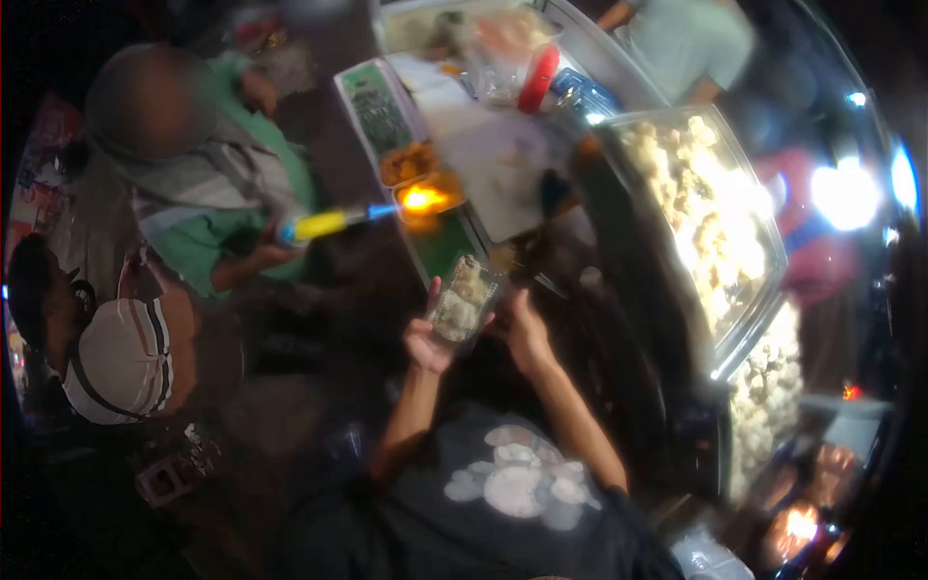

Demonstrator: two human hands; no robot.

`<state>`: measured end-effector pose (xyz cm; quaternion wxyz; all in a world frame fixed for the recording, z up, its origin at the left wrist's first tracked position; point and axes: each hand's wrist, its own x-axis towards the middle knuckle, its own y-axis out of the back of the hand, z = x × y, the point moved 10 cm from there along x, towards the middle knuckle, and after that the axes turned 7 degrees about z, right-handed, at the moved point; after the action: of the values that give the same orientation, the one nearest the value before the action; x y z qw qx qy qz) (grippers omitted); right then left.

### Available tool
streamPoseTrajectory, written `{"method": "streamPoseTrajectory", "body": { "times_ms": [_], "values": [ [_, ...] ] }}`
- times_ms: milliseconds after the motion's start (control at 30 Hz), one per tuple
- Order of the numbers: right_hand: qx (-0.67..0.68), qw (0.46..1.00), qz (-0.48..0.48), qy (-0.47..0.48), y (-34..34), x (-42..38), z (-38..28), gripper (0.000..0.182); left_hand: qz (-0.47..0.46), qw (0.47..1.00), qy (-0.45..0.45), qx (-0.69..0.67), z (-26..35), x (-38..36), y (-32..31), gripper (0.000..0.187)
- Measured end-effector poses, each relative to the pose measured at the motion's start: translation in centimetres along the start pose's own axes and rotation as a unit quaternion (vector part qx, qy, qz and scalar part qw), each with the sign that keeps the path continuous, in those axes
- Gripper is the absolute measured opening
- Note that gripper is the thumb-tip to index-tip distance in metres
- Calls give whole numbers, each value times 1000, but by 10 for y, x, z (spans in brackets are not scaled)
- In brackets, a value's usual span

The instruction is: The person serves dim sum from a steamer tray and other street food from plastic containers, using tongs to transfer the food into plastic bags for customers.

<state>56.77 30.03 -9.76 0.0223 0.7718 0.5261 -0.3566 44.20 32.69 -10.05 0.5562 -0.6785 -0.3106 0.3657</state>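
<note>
My left hand (426,344) is closed around the lower left side of a clear plastic food box (463,302), with the thumb up along its edge. Pale, lumpy food shows inside it, browned near the top end. My right hand (525,333) is at the box's lower right, thumb raised and apart from the fingers. Its fingertips reach close to the box's edge; blur hides whether they touch. Just beyond the box is a long tray (340,85) with a green base and orange-brown food (407,163) in one section.
At the left, a person in green (280,174) holds a yellow blowtorch (321,225), its flame (423,199) over the tray. On the right stands a lit glass case (778,261) of pale food pieces. A red bottle (538,79) is at the back. Another person (121,358) is lower left.
</note>
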Motion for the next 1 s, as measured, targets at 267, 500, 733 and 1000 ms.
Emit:
{"method": "streamPoseTrajectory", "body": {
  "times_ms": [267, 500, 733, 1000],
  "values": [
    [50, 992, 58, 98, 16, -1, -2, 65, -14, 997, 16, 74, -29, -5, 14, 88],
    [80, 981, 112, 139, 40, -23, -14, 44, 20, 991, -16, 128, -56, -19, 9, 90],
    [47, 975, 86, 201, 47, -29, -17, 32, 86, 947, -46, 307, -62, -45, 12, 76],
    [-35, 975, 56, 212, 51, -53, -4, 32, 130, 841, 78, 520, -54, -66, 33, 64]
  ]
}}
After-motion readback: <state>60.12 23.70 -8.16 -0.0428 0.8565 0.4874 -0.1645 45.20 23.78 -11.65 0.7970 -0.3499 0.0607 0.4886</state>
